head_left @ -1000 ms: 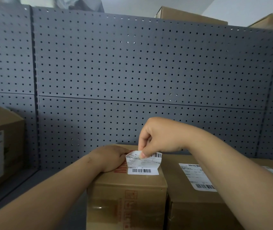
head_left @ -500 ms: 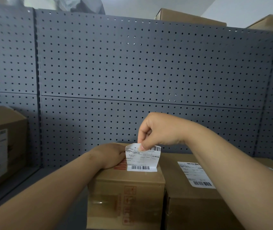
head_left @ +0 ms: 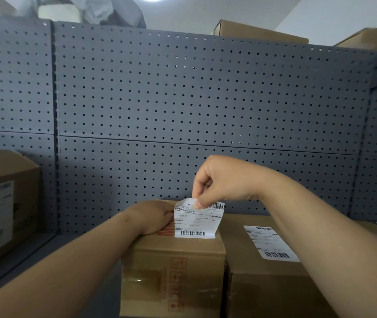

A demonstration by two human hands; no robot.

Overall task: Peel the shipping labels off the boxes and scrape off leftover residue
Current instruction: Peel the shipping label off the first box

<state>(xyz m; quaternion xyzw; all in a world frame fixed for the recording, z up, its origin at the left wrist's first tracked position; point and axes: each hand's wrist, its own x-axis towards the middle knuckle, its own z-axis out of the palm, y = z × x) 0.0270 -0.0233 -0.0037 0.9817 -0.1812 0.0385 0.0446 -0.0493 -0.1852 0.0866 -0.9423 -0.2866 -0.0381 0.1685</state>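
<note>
Here the small cardboard box [head_left: 173, 271] is plain brown corrugated board with red print and a glossy strip of clear tape down its front face. On its top a white paper shipping label [head_left: 194, 222], rectangular and printed with barcodes, stands curled upward; only its bottom edge lies against the board. The right hand [head_left: 224, 180] hovers above the box, its grip pinching the label's upper edge between thumb and forefinger, so the sheet hangs directly below the grip. The left hand [head_left: 153, 216] rests palm-down on the box top just left of the label, grip relaxed and flat, the fingertips hidden behind the lifted sheet. Touching the box's right side is a larger brown box [head_left: 263, 283] with a flat label [head_left: 272, 243] partly covered by the right forearm. Behind stands a matte grey perforated metal panel [head_left: 182, 99]. Far left, a blurred box [head_left: 4, 203] is cut off by the frame edge.
</note>
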